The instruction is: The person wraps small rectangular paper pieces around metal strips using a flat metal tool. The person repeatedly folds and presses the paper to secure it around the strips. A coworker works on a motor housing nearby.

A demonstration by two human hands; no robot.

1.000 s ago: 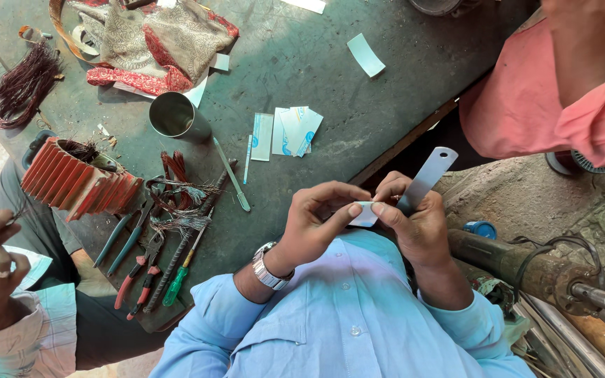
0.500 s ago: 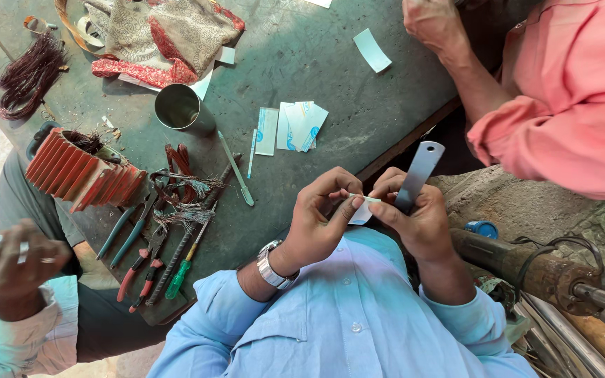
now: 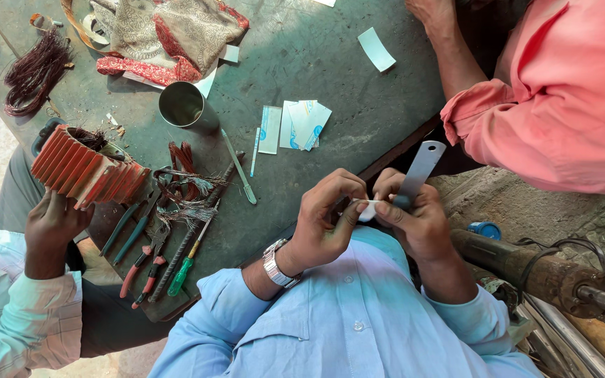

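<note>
My left hand (image 3: 320,224), with a wristwatch, and my right hand (image 3: 414,220) meet close together over my light blue shirt, at the near edge of the green table (image 3: 316,63). Between the fingertips of both hands sits a small white paper piece (image 3: 367,210). My right hand also grips a flat grey metal strip (image 3: 423,166) that sticks up and to the right. On the table just beyond my hands lie several white and blue paper slips (image 3: 295,124).
A co-worker's hand (image 3: 54,224) at the left touches a red finned motor housing (image 3: 82,168). Pliers and screwdrivers (image 3: 155,252) lie by it, with a steel cup (image 3: 185,106), a cloth (image 3: 169,31) and wire bundle (image 3: 33,70) farther back. A person in pink (image 3: 561,105) leans in at right.
The co-worker's hand at the left has come up to the red finned housing. The pink-sleeved person's hand has reached over the table's far edge. My hands stay together on the paper piece.
</note>
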